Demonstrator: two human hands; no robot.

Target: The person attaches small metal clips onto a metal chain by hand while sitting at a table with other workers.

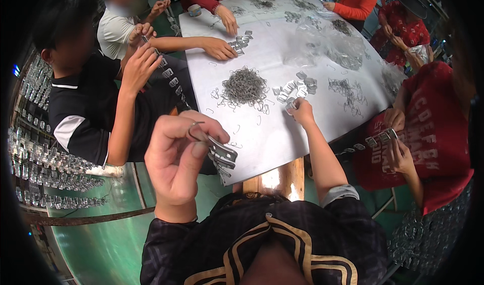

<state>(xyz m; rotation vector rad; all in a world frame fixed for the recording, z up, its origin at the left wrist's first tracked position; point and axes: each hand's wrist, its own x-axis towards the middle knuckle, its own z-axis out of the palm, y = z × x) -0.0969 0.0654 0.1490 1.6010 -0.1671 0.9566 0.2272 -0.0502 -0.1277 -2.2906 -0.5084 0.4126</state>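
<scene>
My left hand (pixel 176 156) is raised in front of me, its fingers pinching a thin curved wire hook (pixel 194 129). From the same fingers hangs a string of shiny metal pieces (pixel 223 156), buckle-like with slots; how they join behind the hand is hidden. My right hand (pixel 304 112) reaches over the table to the near edge of a small pile of silvery metal pieces (pixel 297 86). Its fingertips close on one metal piece (pixel 291 105). Left of that pile lies a heap of wire hooks (pixel 245 86), with several loose ones around it.
The white-topped table (pixel 212 118) also bears scattered hooks (pixel 348 96) and clear plastic bags (pixel 322 45). Other people sit close on both sides; a co-worker's hand (pixel 220 48) touches another metal pile (pixel 242 40). Racks of hanging metal strings (pixel 60 169) stand at left. A wooden bench (pixel 275 181) is below.
</scene>
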